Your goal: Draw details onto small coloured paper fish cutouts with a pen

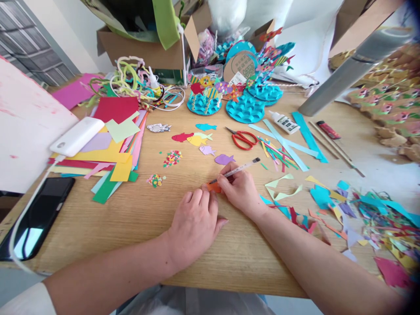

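My right hand grips a clear-barrelled pen, its tip down at a small orange paper piece. The fingertips of my left hand press on the left edge of that piece, partly hiding it, with the thumb held apart. Beyond my hands lie paper fish: a purple one, a lilac one, a yellow one, a red one, a blue one and a black-and-white one. Two heaps of paper bits, one being confetti, sit to the left.
Red-handled scissors, a glue bottle and paper strips lie beyond my right hand. Scraps cover the right side. Coloured paper, a power bank and a phone are at left; a grey cylinder leans at right.
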### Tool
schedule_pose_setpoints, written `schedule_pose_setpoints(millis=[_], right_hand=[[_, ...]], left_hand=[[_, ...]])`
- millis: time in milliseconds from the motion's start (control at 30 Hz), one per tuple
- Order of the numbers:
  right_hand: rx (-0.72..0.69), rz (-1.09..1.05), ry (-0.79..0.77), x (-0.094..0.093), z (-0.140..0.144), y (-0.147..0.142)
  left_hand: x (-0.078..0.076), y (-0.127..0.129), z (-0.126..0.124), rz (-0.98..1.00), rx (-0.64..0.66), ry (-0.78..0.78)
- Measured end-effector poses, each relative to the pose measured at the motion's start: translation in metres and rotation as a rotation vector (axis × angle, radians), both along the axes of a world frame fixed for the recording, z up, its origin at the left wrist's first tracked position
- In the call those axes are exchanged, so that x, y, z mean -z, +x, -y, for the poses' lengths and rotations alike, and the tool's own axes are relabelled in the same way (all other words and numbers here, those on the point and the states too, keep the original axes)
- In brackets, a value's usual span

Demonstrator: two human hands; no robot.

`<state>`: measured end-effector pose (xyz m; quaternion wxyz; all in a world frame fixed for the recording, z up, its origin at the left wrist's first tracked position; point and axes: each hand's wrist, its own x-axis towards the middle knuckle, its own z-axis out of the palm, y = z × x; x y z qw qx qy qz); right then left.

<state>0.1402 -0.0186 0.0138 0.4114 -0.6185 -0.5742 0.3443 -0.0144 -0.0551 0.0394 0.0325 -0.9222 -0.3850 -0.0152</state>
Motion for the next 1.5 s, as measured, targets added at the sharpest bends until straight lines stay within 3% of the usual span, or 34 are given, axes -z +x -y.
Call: schedule_pose_setpoints(millis=[1500], right_hand=[[0.022,0.023,0.005,0.0001,0.0005,0.0001]], left_hand=[[0.0011,0.0005,-0.0010,0.005,-0.001,0.004]])
